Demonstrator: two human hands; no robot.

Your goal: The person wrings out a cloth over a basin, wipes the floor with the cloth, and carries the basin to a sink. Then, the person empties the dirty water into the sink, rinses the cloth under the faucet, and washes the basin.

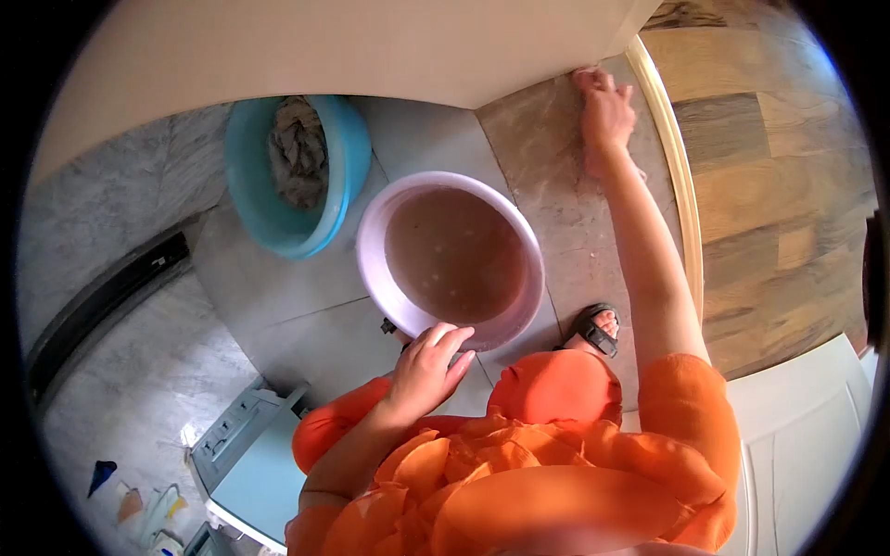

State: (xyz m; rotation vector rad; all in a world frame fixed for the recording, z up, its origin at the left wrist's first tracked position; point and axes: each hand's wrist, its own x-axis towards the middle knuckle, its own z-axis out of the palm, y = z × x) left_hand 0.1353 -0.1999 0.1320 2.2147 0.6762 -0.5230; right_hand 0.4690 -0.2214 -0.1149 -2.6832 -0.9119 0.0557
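At the near rim of the lilac basin (375, 241), the left grip (428, 371) is noted with its fingers extended and held close together, the thumb slightly apart. The fingertips overlap the rim in view; firm contact cannot be confirmed. The basin sits upright on the tiled floor (297, 324), in front of the person, and contains cloudy brown water (454, 255) with a few pale spots on its surface.

The right arm is extended well beyond the basin. The right grip (609, 116) is low over the tiles, near the foot of the beige wall (371, 51) and beside the cream strip (681, 176) that borders the wood-patterned floor (732, 204). Its fingers are partly bent and blurred; whether they pinch anything cannot be told.

Just beside the basin, on its far left side, stands a turquoise tub (348, 176) holding a crumpled grey-brown cloth (298, 153). A dark open-toed sandal (595, 332) is worn on the right foot, on the tiles near the basin. The sleeve (686, 398) of the right arm is orange.
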